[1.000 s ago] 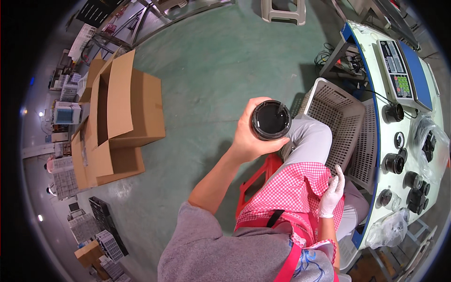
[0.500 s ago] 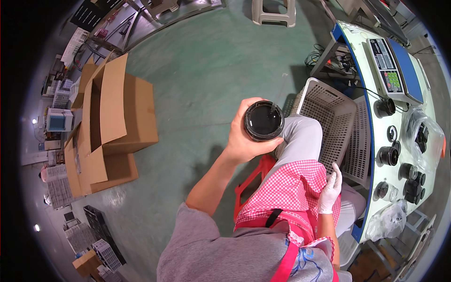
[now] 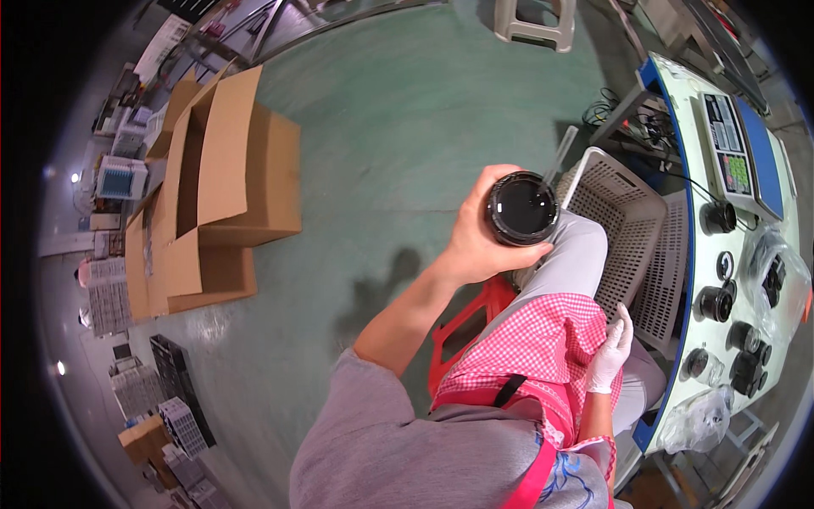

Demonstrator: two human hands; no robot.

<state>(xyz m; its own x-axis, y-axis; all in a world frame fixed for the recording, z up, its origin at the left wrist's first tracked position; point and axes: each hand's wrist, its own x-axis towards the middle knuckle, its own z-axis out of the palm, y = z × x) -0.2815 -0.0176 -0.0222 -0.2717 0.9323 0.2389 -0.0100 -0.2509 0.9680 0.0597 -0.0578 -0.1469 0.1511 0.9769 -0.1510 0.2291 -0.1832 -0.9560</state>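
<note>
Right now your left hand (image 3: 475, 246) is wrapped around a round black jar (image 3: 521, 208) with a dark, shiny lid. You hold it up in the air, above your knee and just beside the white plastic basket (image 3: 623, 220). Your fingers curl round its side and your thumb presses the near side, so the grip goes around the wall and not over the top.

It looks like a small jar, so I think it is light enough for one hand. Its wall looks hard and stiff, and it should not squash. That shiny lid looks smooth, so it could be slippery. If it is glass, a drop onto the green floor (image 3: 398, 127) could break it. Holding it round the middle, as you do, seems the safest place.

Its lid faces up toward your head, so you look straight down onto the round top. Its long axis runs from lid to bottom, nearly along your line of sight and tipped a bit. You cannot see the bottom.

Your right hand (image 3: 612, 356) wears a white glove and rests on the pink checked apron (image 3: 543, 348) on your lap. Its fingers lie loose and hold nothing.

More black jars (image 3: 717, 302) stand on the counter (image 3: 678, 110) to your right.
</note>
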